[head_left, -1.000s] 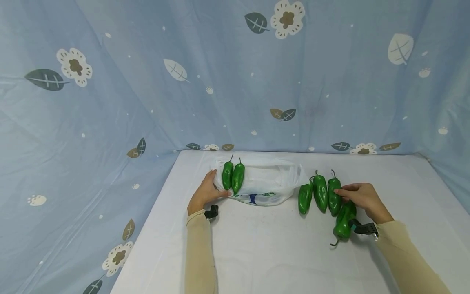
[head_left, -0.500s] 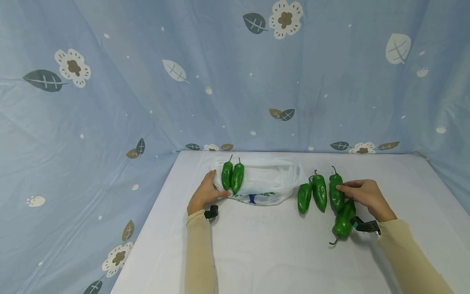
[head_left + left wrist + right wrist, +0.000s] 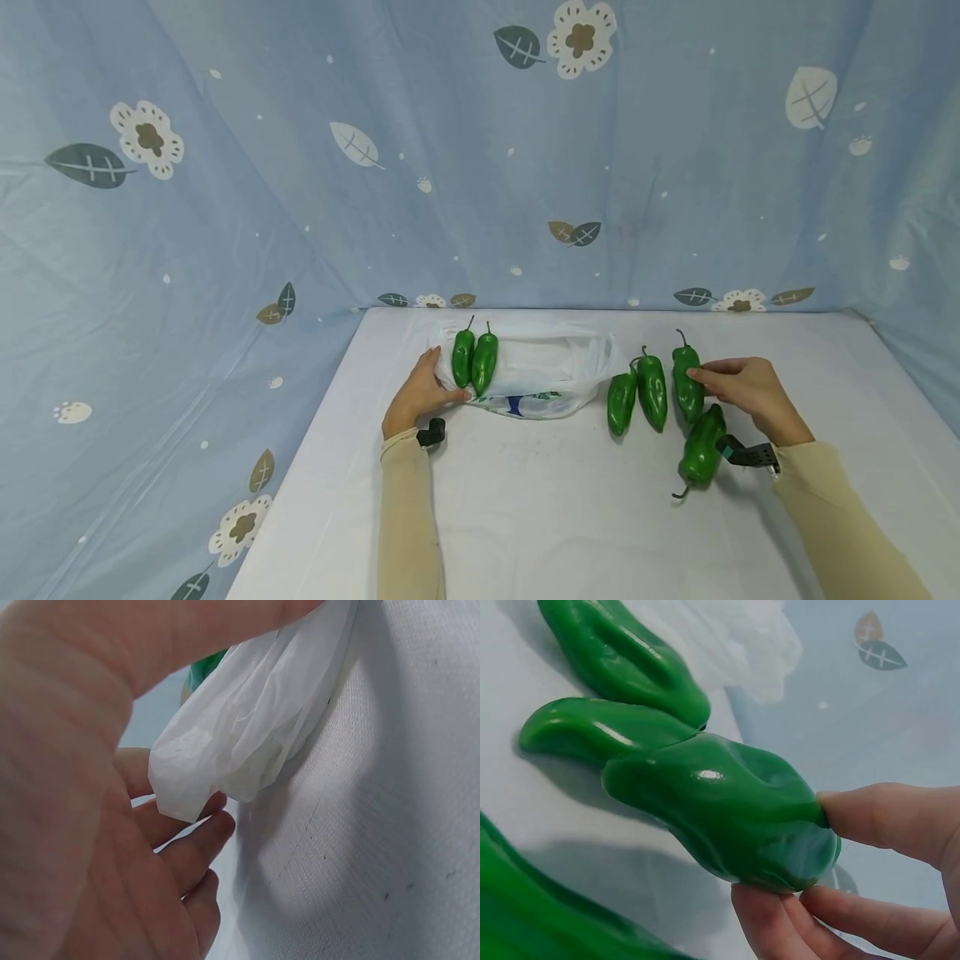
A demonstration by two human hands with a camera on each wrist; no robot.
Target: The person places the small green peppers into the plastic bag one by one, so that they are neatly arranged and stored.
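My left hand (image 3: 420, 396) holds the left end of a white plastic bag (image 3: 536, 367), thumb along the front rim and fingers behind its side. In the left wrist view the bag's thin folds (image 3: 247, 727) lie between thumb and loosely curled fingers. Two green peppers (image 3: 485, 364) lie side by side at the bag's left, stems pointing back. My right hand (image 3: 753, 396) pinches another green pepper (image 3: 686, 383) between thumb and fingers near its stem end. The right wrist view shows this pepper (image 3: 712, 802) gripped at one end, its tip free.
Two more green peppers (image 3: 652, 392) lean together at the bag's right end. Another (image 3: 702, 450) lies in front of the right hand, stem toward the near side. A white cloth (image 3: 540, 517) covers the table, and a blue patterned curtain (image 3: 465, 167) hangs behind and at the left.
My right hand has moved back and slightly right with the pinched pepper, opening a gap from the pepper beside it. The left hand and bag stay put.
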